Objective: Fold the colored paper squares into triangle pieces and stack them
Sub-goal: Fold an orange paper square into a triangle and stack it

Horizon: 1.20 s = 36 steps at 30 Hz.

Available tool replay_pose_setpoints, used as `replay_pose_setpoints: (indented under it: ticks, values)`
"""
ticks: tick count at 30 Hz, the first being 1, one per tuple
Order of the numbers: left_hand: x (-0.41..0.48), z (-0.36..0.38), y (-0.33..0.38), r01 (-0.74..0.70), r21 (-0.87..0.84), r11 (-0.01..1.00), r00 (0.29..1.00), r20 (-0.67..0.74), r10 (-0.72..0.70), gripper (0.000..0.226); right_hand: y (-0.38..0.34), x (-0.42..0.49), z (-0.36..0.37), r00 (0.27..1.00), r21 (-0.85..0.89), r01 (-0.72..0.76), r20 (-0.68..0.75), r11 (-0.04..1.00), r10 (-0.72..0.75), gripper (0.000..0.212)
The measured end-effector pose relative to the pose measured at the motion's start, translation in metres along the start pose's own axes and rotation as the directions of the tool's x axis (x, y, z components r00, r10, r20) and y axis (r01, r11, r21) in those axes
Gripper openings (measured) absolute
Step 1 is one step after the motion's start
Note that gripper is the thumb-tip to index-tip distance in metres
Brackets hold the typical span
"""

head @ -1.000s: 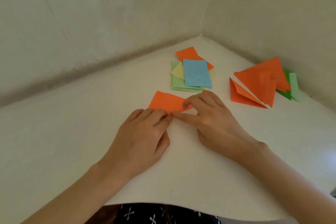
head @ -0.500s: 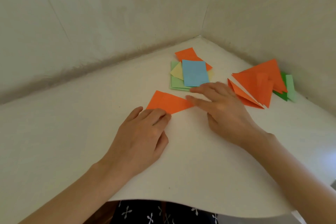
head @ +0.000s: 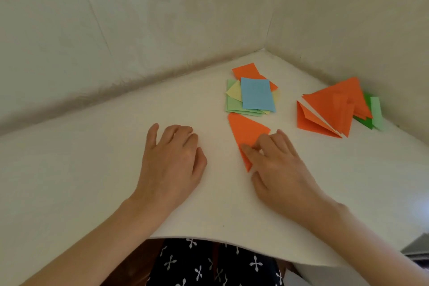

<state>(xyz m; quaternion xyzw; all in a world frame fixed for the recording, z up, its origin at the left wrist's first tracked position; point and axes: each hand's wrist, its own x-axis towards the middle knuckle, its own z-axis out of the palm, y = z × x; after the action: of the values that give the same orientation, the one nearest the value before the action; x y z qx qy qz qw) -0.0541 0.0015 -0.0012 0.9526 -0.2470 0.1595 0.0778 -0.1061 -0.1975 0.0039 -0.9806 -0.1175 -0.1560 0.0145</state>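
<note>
Fingers (head: pixel 267 141) of right hand (head: pixel 283 169): curled, thumb and forefinger pinching the orange folded piece (head: pixel 248 131) at its near right edge, which they partly hide. Piece lies flat on the white surface (head: pixel 92 169), just below the loose paper stack (head: pixel 257 95). Left hand (head: pixel 171 160): well apart to the left, relaxed on the surface, holding nothing. Folded orange triangles (head: pixel 334 109) far right; green pieces (head: pixel 376 111) beneath, mostly covered.

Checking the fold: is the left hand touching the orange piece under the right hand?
Apart. Head view shows bare table between left hand and orange piece.
</note>
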Motion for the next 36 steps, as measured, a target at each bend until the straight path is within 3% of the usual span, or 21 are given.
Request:
replay_pose_setpoints:
  ticks: [3,6,10,15,21,26,31,36]
  values:
    - [0.0,0.004,0.005,-0.018,-0.098,0.995,1.0,0.006,0.019,0.044,-0.027,-0.002,-0.002,0.998,0.104,-0.035,0.058,0.994,0.029,0.039]
    - [0.01,0.009,0.005,-0.06,-0.125,0.99,0.997,0.033,0.065,0.043,-0.036,0.007,-0.008,0.986,0.295,-0.076,0.163,0.952,0.028,0.05]
    - [0.021,0.014,-0.003,-0.094,-0.127,0.987,0.991,0.079,0.105,0.045,-0.014,0.022,-0.022,0.955,0.606,-0.277,0.258,0.746,0.145,0.029]
    - [0.029,0.011,0.001,-0.082,-0.218,0.972,0.993,0.065,0.098,0.046,0.036,0.059,-0.006,0.932,0.498,-0.359,0.23,0.789,0.279,0.025]
    - [0.04,0.021,0.002,-0.21,-0.17,0.963,0.973,0.062,0.223,0.049,0.037,0.086,0.01,0.952,0.472,-0.238,0.286,0.849,0.108,0.033]
    - [0.045,0.02,-0.008,-0.275,-0.18,0.944,0.954,0.069,0.291,0.052,0.034,0.084,0.017,0.975,0.504,-0.191,0.197,0.842,0.103,0.025]
    - [0.043,0.024,-0.015,-0.271,-0.26,0.927,0.949,0.085,0.302,0.05,0.034,0.084,0.02,0.974,0.529,-0.2,0.2,0.825,0.108,0.021]
    - [0.041,0.027,-0.021,-0.213,-0.405,0.889,0.964,0.061,0.258,0.041,0.038,0.082,0.024,0.984,0.441,-0.105,0.174,0.892,0.03,0.041]
